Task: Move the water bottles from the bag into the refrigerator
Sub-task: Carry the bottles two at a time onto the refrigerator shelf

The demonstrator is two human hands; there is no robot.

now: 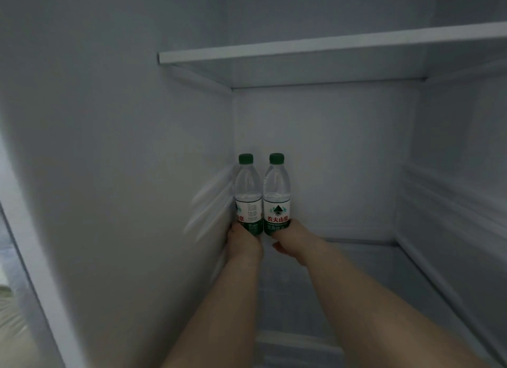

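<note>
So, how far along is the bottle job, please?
Done: two clear plastic green-capped water bottles, left bottle and right bottle, are upright inside the white refrigerator. In hand: left grip and right grip each hold one. Left: releasing them; the bag is unseen.

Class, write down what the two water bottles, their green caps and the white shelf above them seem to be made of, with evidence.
Left clear water bottle and right clear water bottle: likely thin glossy plastic, since they are see-through with light glints. Dark green screw caps: opaque, probably plastic, matte-looking. White refrigerator shelf above: smooth white front edge, plastic or coated; the dim light leaves it open.
</note>
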